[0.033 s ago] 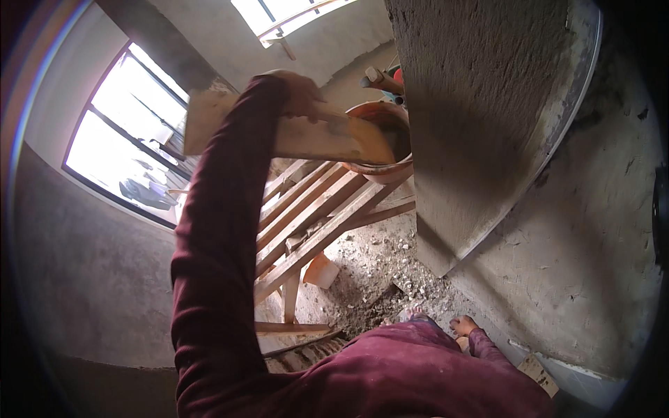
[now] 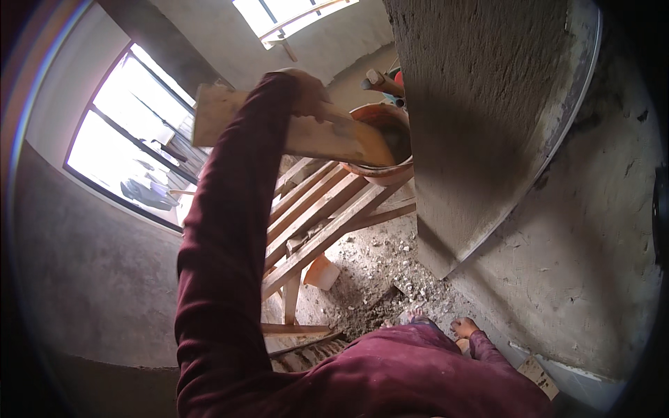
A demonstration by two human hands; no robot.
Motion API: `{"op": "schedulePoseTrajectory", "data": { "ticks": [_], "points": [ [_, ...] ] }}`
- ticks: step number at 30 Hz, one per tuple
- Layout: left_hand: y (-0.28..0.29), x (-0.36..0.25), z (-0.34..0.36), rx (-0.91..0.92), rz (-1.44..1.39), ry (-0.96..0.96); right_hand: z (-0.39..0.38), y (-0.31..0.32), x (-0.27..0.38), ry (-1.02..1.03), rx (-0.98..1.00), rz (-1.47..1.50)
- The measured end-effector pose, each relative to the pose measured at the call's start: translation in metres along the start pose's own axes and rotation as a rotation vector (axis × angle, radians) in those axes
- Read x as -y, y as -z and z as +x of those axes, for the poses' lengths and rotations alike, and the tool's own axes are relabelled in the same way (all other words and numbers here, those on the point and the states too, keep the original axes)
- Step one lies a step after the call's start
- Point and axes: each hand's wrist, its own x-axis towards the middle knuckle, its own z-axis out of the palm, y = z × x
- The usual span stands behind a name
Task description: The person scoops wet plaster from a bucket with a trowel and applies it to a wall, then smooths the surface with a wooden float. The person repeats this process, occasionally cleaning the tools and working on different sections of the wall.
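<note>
I'm looking down from afar, taking the orange bucket [image 2: 390, 175] as my landmark, and my left grip [image 2: 306, 94] is closing over the upper edge of a long pale board [image 2: 317, 139], above and to the left of that bucket. I'm judging the board as stiff and fairly light for its length, though it is probably pulling tip-down when held off-centre; damp mortar could be making its face slick, so I'm favouring a firm hold near the middle of the edge, with fingers on one face and thumb on the other (the thumb itself is hiding from me). The board is lying directly beneath the left grip, its near end sticking out leftward, away from the bucket, and its other end slanting down across the bucket's mouth. Whether that end is touching the inside, I can't tell. The bucket is apparently sitting on the slatted timber bench [image 2: 331, 237], which is stretching away below and left of it. My right grip [image 2: 465, 327] is curling well below and right of the bucket; I can't tell whether it's holding anything.
</note>
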Motion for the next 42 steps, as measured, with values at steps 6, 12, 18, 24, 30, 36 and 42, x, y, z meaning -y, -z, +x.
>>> {"op": "schedulePoseTrajectory", "data": {
  "ticks": [6,12,18,24,30,36,42],
  "points": [
    [-0.018,0.005,0.077,0.151,0.072,-0.047,-0.041,-0.007,-0.026,-0.195,0.079,0.058],
    [-0.041,0.007,0.028,-0.079,-0.096,-0.036,-0.040,-0.015,-0.083,0.003,0.158,0.171],
    [-0.036,0.011,-0.029,-0.133,-0.058,0.130,-0.001,0.022,-0.039,0.199,0.166,-0.413],
    [-0.022,0.004,-0.045,-0.238,-0.010,0.174,0.034,0.061,0.038,0.260,0.188,-0.498],
    [-0.079,0.029,-0.084,-0.345,-0.296,0.327,0.032,0.054,0.076,0.267,0.182,-0.339],
    [-0.230,-0.003,-0.167,-1.157,-0.701,0.332,-0.028,0.020,0.223,0.633,0.369,0.174],
    [-0.298,-0.137,-0.227,-1.317,-1.164,0.728,-0.188,0.017,0.420,1.266,0.171,0.432]
  ]
}}
